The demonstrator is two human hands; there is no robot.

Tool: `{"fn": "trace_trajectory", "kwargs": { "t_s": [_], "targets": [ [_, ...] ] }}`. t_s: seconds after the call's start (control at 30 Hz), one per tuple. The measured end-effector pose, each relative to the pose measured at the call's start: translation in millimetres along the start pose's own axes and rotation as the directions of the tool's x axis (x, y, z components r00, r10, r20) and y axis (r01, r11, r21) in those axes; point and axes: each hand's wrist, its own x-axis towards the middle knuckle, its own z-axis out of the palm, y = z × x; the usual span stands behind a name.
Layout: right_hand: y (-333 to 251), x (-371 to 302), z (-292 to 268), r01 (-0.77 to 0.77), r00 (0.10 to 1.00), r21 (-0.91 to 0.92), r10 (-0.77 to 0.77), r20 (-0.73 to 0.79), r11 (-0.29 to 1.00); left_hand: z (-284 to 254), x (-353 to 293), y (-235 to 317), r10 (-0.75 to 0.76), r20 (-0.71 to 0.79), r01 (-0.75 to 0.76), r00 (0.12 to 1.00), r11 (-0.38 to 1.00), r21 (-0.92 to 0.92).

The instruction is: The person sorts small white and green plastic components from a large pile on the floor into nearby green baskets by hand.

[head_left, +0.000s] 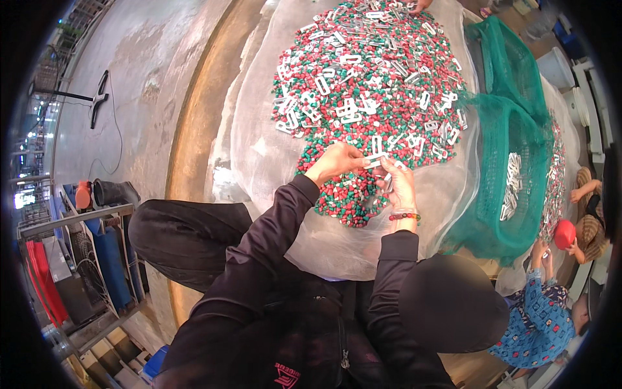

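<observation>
Left hand point(335, 162) pinched shut on a small flat white metal piece point(374, 160), at the near edge of the heap. Right hand point(400, 185) is just beside it, fingers curled closed on what looks like a few more of the same white pieces; the grip is partly hidden, so only probably. Beaded bracelet point(404, 216) on the right wrist, black sleeves on both arms.

Both hands sit over a big heap of red and green pellets point(363, 84) mixed with white rectangular pieces. The heap lies on a clear plastic sheet point(259, 142) spread on the concrete floor point(142, 78).

To the right of the heap: a green mesh bag point(499, 194), open, with a batch of sorted white pieces inside.

Far right, another person in a blue patterned top point(541, 321) is working at a second heap, with something red point(564, 234) at their hands. Metal rack point(78, 259) at the left.
</observation>
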Motion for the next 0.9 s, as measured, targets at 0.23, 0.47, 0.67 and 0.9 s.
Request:
{"fn": "trace_trajectory", "kwargs": {
  "t_s": [0.23,0.47,0.67,0.9],
  "targets": [
    [-12.1,-10.5,24.5,0.138,0.989,-0.124,-0.143,-0.026,0.983,4.0,-12.3,9.5,0.114,-0.253,-0.081,0.961,0.987,0.138],
    [-4.1,-7.1,16.4,0.185,0.981,-0.063,-0.189,-0.053,0.981,13.1,-19.3,-0.1,0.112,-0.205,-0.127,0.972,0.990,-0.061],
    [-10.7,-11.2,18.2,0.095,0.995,0.023,-0.095,-0.007,0.995,12.8,-16.5,-4.2,0.072,-0.018,-0.073,0.997,0.913,-0.402],
    [-4.3,-15.5,39.6,0.221,0.975,-0.052,-0.220,0.016,0.974,10.7,-24.6,4.4,0.097,-0.246,-0.174,0.964,0.934,-0.313]
  ]
}}
